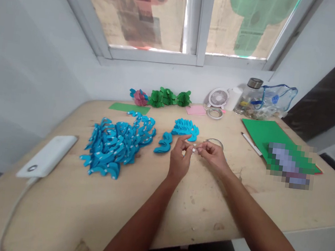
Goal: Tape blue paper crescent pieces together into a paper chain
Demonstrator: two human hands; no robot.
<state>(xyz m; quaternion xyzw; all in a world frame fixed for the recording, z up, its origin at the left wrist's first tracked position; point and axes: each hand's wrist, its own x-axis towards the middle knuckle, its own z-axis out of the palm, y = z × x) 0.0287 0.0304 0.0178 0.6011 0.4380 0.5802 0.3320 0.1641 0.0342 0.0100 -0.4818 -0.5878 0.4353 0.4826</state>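
My left hand (179, 156) and my right hand (212, 154) meet over the middle of the wooden table (152, 204). Both are closed in a pinch on a tiny white piece (194, 149), perhaps a bit of tape, held between their fingertips. A roll of clear tape (215, 141) lies just behind my right hand. A big heap of blue paper cut-outs (117, 144) lies to the left. Two smaller groups of the same blue shapes (185, 128) sit just beyond my left hand.
A white power bank (47, 155) with a cable lies at the left. Green paper sheets (267, 137) and a pen (250, 143) lie at the right. Along the wall stand green and pink paper ornaments (166, 97), a small fan (218, 98), a jar (249, 95) and a clear pouch (276, 98).
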